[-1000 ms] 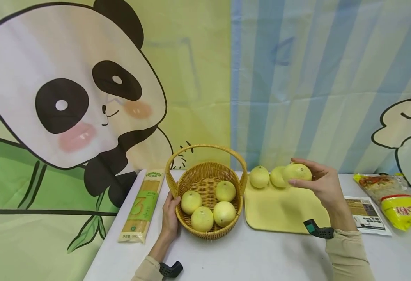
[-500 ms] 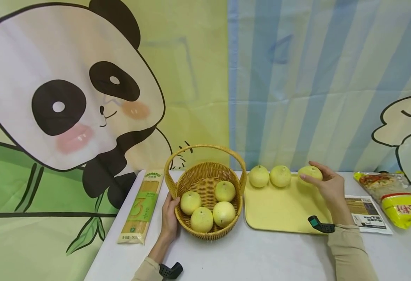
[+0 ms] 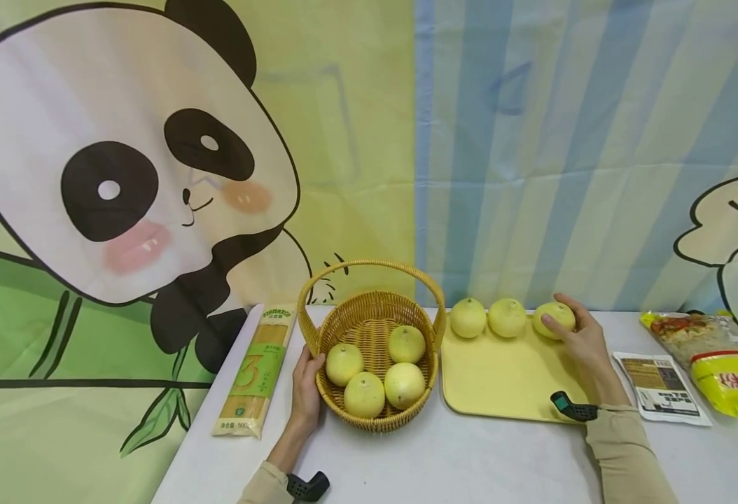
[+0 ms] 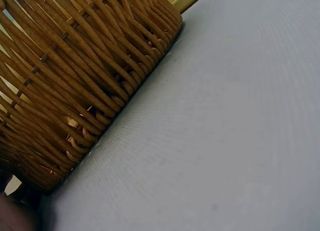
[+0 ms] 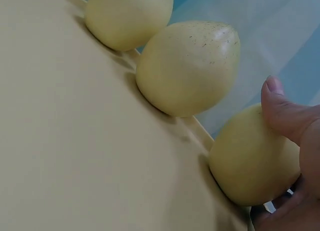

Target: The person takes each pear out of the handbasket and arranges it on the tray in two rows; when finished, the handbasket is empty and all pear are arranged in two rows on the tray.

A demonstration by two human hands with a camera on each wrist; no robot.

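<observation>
My right hand (image 3: pixel 586 344) holds a pale yellow melon (image 3: pixel 552 320) at the back right of the yellow tray (image 3: pixel 507 381). In the right wrist view, the thumb lies over the top of that melon (image 5: pixel 252 158) and fingers reach under its side, with its base right at the tray surface. Two more melons stand to its left along the tray's back edge, the middle melon (image 3: pixel 507 318) and the left melon (image 3: pixel 468 318). My left hand (image 3: pixel 306 392) grips the left side of the wicker basket (image 3: pixel 375 308), which has several melons inside. Its fingers are mostly hidden behind the wicker.
A noodle packet (image 3: pixel 258 371) lies left of the basket. Right of the tray are a flat white-and-brown packet (image 3: pixel 662 388) and a yellow food bag (image 3: pixel 722 364). The basket's tall handle (image 3: pixel 375 263) arches above it. A printed curtain (image 3: pixel 533 154) hangs behind the white table (image 3: pixel 444 462).
My right hand has moved right and down with the melon, from in front of the middle melon to the tray's back right. The left hand and basket stay in place.
</observation>
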